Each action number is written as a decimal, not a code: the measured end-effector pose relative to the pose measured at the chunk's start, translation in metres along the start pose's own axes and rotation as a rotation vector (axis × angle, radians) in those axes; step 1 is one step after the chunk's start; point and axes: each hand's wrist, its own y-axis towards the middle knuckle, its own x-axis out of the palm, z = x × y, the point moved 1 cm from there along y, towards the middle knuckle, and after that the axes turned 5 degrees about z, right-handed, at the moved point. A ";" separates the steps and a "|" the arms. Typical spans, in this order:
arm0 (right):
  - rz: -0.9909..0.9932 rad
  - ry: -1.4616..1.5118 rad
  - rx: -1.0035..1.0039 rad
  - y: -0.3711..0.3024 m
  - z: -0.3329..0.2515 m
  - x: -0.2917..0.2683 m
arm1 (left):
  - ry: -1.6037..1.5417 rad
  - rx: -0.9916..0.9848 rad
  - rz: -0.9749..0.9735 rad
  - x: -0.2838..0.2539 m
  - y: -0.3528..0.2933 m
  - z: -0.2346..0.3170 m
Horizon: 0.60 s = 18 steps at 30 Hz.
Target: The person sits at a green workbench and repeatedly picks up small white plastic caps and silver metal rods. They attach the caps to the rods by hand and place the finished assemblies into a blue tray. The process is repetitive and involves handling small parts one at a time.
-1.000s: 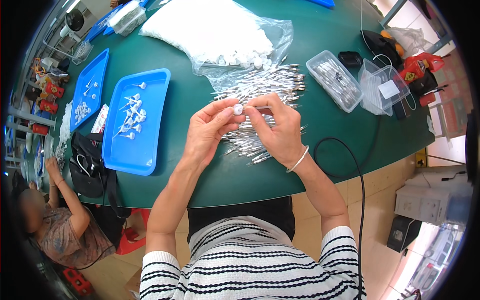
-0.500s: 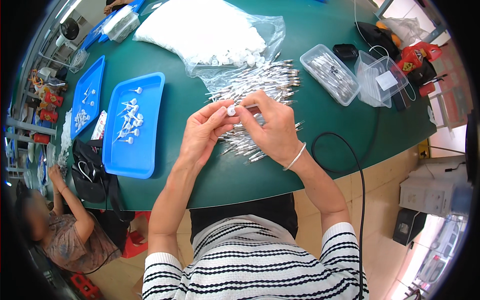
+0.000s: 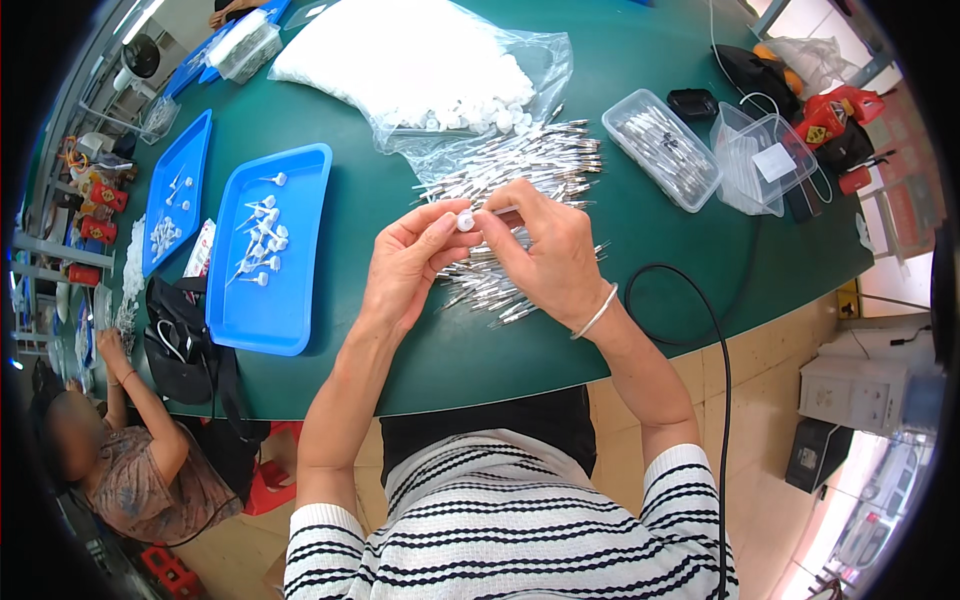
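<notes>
Over the near side of a heap of thin metal-tipped rods [image 3: 545, 160], my two hands meet. Thumb and fingers of my left hand [image 3: 400, 262] are closed on a small white plastic cap [image 3: 465, 221]. My right hand [image 3: 548, 255], with a pale bangle at the wrist, pinches a thin rod against the cap's right side; the fingers hide most of that rod. To the left, a blue tray [image 3: 258, 325] carries several white caps with thin stems [image 3: 262, 238]. Beyond the heap lies a large clear bag [image 3: 555, 60] full of loose white caps [image 3: 490, 108].
A clear box of rods [image 3: 660, 145] and an empty clear container [image 3: 745, 195] stand at the right. Another blue tray [image 3: 155, 245] and a black bag [image 3: 175, 325] lie left. A black cable [image 3: 722, 420] crosses the table edge. A co-worker [image 3: 150, 470] sits at the left.
Both hands have barely moved, with only a very slight shift to the right. The cap and the rod stay in the same grips.
</notes>
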 end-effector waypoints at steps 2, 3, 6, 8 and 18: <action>-0.006 0.003 0.000 0.000 0.000 0.000 | 0.003 0.000 -0.003 -0.001 0.000 -0.001; -0.009 0.006 -0.001 0.000 0.000 -0.001 | 0.000 0.003 -0.002 -0.001 0.001 -0.001; -0.015 0.012 -0.009 0.001 -0.001 -0.001 | 0.001 0.011 0.000 -0.002 0.001 -0.001; -0.024 0.012 -0.014 0.001 -0.001 -0.002 | 0.012 0.015 0.002 -0.001 0.001 -0.001; -0.059 -0.008 -0.041 0.000 0.001 -0.002 | 0.056 0.047 0.002 -0.004 0.002 -0.002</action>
